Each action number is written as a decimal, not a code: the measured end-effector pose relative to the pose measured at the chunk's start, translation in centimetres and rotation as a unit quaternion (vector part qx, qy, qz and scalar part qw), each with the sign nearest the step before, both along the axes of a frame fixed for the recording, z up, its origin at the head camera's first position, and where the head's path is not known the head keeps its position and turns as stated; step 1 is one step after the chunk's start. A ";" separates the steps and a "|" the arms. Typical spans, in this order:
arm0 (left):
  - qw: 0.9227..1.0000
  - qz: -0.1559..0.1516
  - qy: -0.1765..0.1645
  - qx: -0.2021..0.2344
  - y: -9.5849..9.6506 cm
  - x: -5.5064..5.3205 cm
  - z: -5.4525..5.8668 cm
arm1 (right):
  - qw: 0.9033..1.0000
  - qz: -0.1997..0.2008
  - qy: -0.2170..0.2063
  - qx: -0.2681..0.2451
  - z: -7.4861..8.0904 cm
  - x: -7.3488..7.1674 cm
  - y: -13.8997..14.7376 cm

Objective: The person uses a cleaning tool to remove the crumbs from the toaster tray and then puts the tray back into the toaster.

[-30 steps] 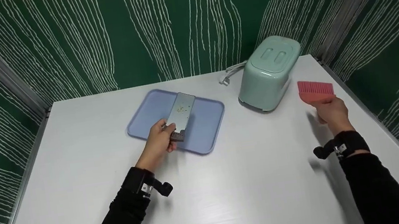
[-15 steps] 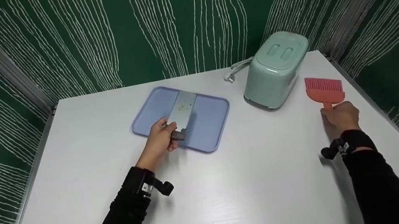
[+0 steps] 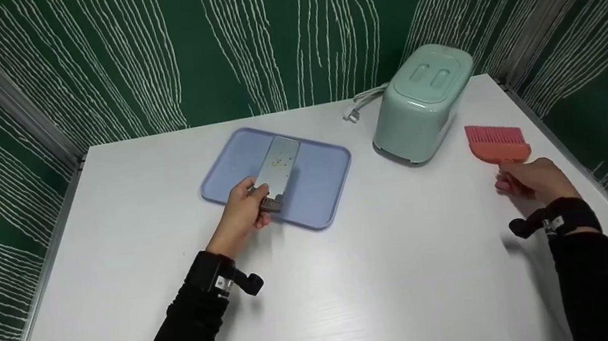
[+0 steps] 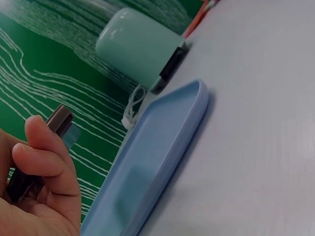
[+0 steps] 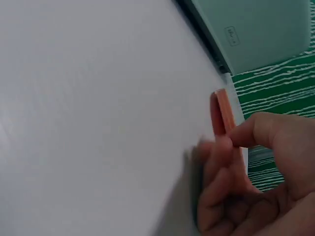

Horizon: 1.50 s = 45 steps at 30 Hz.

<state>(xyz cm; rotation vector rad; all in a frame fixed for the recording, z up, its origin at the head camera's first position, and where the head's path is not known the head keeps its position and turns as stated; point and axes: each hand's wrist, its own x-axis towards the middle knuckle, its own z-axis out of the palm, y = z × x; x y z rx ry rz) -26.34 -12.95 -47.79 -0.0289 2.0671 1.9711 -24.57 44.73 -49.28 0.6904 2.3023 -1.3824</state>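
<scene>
My left hand (image 3: 241, 208) grips the brown handle of a flat, rectangular silver-grey blade (image 3: 279, 165). The blade is speckled near its middle and overlaps a blue tray (image 3: 322, 174) in the head view; the thumb lies at its base. On the right, a coral-pink brush (image 3: 496, 143) with pink bristles points away from me. My right hand (image 3: 534, 178) pinches the end of its orange handle, the other fingers curled below. In the right wrist view the brush (image 5: 224, 110) appears edge-on close over the table, the fingertips blurred.
A mint-green toaster (image 3: 420, 106) stands at the back right between tray and brush, its white cord and plug (image 3: 355, 108) lying on its left. The white table (image 3: 357, 294) meets green walls (image 3: 116, 60) with white drip lines at the back and sides.
My right hand has drawn back towards me and to the right, with the brush slightly nearer me and its head more exposed. The left hand has stayed over the tray. The head view has shifted slightly.
</scene>
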 end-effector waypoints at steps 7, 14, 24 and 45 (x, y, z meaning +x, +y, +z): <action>1.000 0.001 -0.007 -0.001 -0.2 0.0 -0.2 | 0.991 0.070 -0.007 -0.117 0.9 0.3 0.4; 1.000 0.005 -0.016 0.004 -0.5 0.0 -0.2 | 0.993 0.034 0.004 -0.117 0.6 0.4 0.3; 1.000 0.005 -0.012 0.009 -0.6 0.0 -0.2 | 0.993 -0.111 0.031 -0.014 0.9 0.4 0.4; 1.000 0.006 -0.009 -0.007 -1.1 0.1 0.3 | 0.968 -0.068 0.241 0.022 7.0 -0.2 -8.1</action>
